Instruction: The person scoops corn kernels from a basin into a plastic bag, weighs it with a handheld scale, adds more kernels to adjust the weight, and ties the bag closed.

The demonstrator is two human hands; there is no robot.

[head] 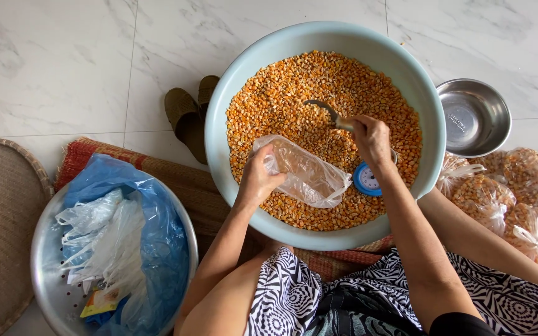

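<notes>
Now, basin (231,93) w/ corn (281,93) (bag (306,174) empty)

A large pale blue basin (325,46) full of orange corn kernels (281,93) sits on the white marble floor (51,62). The left hand (258,177) grips the mouth of a clear plastic bag (309,177) lying over the kernels. The right hand (372,138) holds a metal scoop (324,110) whose bowl rests in the corn, just above a small blue scale (366,180). Beside the basin's right rim stand an empty steel bowl (474,117) and tied bags of corn (518,199). At the lower left, a metal colander (48,274) holds blue and white plastic bags (126,249), near brown sandals (188,115) and a woven mat (182,180).
</notes>
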